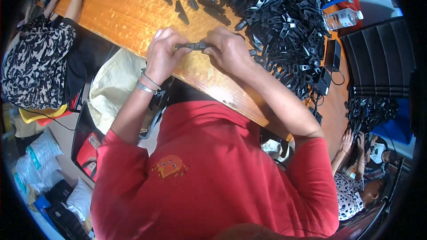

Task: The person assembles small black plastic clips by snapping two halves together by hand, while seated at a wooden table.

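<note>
Between my two hands, just over the near edge of the wooden table (pixel 120 15), is a small dark, narrow plastic part (pixel 195 46). My left hand (pixel 164 51) pinches its left end with thumb and fingers. At the other end, the thumb and fingers of my right hand (pixel 227 49) are closed on it too. The part lies roughly level, and its ends are hidden by my fingertips. Beyond my hands, several loose black plastic pieces (pixel 181 12) lie on the tabletop. A large heap of similar black parts (pixel 284 22), some with shiny metal bits, fills the table to the right.
A clear bottle (pixel 341 19) lies beside the heap, near black box-shaped adapters (pixel 321 80) with cables. One co-worker in a patterned top (pixel 38 64) is at the left; another's hands (pixel 349 144) touch a second black heap (pixel 371 111). A pale sack (pixel 116 84) hangs below the table edge.
</note>
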Motion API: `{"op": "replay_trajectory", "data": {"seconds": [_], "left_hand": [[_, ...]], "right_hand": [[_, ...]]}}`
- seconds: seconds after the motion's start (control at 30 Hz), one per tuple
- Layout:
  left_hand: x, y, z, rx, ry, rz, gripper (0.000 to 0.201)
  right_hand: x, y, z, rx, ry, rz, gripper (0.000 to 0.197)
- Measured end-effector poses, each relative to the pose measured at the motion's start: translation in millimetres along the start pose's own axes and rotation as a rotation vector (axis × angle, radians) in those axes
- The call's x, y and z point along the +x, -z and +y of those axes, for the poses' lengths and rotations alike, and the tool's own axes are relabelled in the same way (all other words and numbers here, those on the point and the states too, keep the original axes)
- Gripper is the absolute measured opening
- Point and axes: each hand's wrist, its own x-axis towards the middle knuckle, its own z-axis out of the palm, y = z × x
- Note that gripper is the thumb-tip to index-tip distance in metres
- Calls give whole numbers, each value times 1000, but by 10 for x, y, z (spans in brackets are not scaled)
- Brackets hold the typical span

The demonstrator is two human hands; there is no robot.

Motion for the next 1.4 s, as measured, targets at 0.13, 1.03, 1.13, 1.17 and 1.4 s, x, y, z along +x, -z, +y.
{"op": "replay_trajectory", "data": {"seconds": [0.13, 1.03, 1.13, 1.17, 1.4], "left_hand": [[71, -64, 17, -9, 2, 54, 21], [594, 69, -288, 153, -249, -90, 22], [570, 76, -219, 22, -117, -54, 31], [611, 89, -182, 96, -166, -23, 34], [779, 71, -104, 327, -239, -192, 16]], "right_hand": [[223, -157, -26, -122, 151, 26, 8], [-273, 152, 19, -70, -86, 109, 23], [-248, 145, 4, -121, -94, 54, 24], [-239, 145, 2, -139, -99, 20, 24], [-209, 166, -97, -194, -106, -22, 24]]}}
